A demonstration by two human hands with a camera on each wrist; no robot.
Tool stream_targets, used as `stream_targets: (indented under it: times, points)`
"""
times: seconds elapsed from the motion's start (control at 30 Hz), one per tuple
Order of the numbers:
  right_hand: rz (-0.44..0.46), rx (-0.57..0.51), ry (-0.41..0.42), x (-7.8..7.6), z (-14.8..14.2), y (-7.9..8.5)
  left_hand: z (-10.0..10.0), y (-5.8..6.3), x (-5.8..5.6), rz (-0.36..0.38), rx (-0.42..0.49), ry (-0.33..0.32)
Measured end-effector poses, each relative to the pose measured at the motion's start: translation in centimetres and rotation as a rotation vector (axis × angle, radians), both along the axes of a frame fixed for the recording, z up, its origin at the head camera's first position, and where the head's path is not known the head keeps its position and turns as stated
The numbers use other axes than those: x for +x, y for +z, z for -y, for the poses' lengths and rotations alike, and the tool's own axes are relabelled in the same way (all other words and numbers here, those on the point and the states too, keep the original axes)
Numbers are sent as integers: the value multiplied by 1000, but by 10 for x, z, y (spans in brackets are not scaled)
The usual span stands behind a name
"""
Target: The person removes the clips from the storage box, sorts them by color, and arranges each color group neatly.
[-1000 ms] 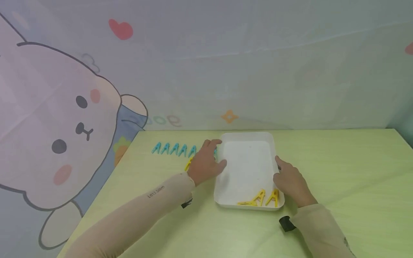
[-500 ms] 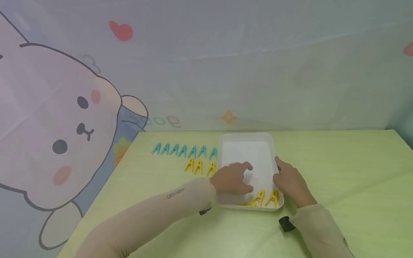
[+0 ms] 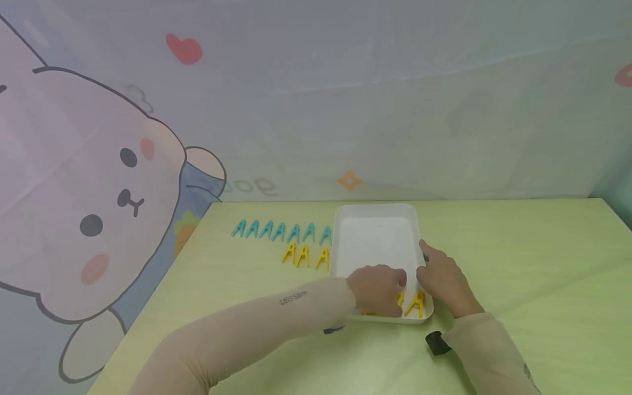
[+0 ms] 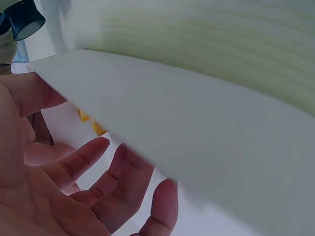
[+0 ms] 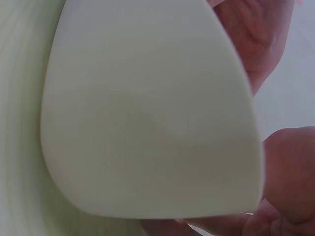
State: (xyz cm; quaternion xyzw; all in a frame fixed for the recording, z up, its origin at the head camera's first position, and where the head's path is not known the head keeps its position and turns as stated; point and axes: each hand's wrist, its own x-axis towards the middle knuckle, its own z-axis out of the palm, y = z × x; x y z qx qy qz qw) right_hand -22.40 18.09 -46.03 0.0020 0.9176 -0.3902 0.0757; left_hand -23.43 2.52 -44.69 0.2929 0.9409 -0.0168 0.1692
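My left hand (image 3: 377, 289) is inside the near end of a white tray (image 3: 376, 211), above yellow clothespins. Its fingers are spread and loosely bent in the left wrist view, with nothing visibly pinched. Yellow clothespins (image 4: 99, 128) show beyond the thumb there. In the head view one yellow clothespin (image 3: 416, 303) lies in the near right corner; others are partly covered by the left hand. My right hand (image 3: 449, 282) grips the tray's right wall, thumb at the rim and index finger along the outer side. The tray wall (image 5: 147, 123) fills much of the right wrist view.
Left of the tray, several blue clothespins (image 3: 279, 231) stand in a row on the light green table (image 3: 533, 274). Three yellow clothespins (image 3: 303, 255) lie in front of that row. A printed cloth (image 3: 444, 109) hangs behind the table.
My left hand has moved from the tray's left side, near the yellow row, right and toward me into the tray's near end. A third yellow clothespin now shows in that row. Right hand and tray barely move.
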Motion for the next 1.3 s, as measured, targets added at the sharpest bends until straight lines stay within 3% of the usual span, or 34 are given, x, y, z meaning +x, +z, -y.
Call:
stream_targets:
  times: [0.33,0.6,0.73,0.93,1.07,1.3]
  points:
    - [-27,19,7,5,-1,6,-5,13,11,36,41,-4]
    - [-36,29,1,5,0,4,1,22,9,62,155,36]
    - [-16,1,-4,5,-1,5,7,29,3,90,297,2]
    - [-5,-28,-6,6,-1,7,22,33,-5,45,651,-79]
    - [22,-15,-10,6,0,7,33,34,-11,5,819,-56]
    - [50,-3,-14,4,0,6,66,36,-28,-45,914,82]
